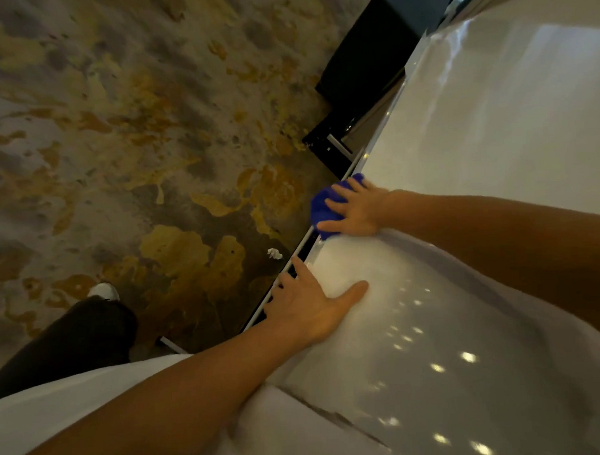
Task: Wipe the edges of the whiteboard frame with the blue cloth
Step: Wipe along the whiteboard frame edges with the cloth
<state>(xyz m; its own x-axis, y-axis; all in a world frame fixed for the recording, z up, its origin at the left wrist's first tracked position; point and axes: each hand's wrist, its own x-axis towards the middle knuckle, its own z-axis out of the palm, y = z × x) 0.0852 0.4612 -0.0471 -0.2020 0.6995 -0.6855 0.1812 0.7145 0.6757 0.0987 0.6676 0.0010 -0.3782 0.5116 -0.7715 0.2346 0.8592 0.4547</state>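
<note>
The glossy whiteboard [485, 125] fills the right side of the head view, seen at a steep slant. Its thin metal frame edge [352, 166] runs diagonally from lower left to upper right. My right hand [357, 208] presses a crumpled blue cloth [320, 206] against that edge, fingers spread over the cloth. Lower down, my left hand [308, 305] lies flat on the board. Its fingers reach over the frame edge and its thumb points across the white surface. Part of the cloth is hidden under my right hand.
A patterned grey and yellow carpet [136, 148] lies below the board. A black object [364, 72] stands by the board's far edge. A small white scrap [274, 253] lies on the carpet. My dark trouser leg and white shoe [103, 291] are at lower left.
</note>
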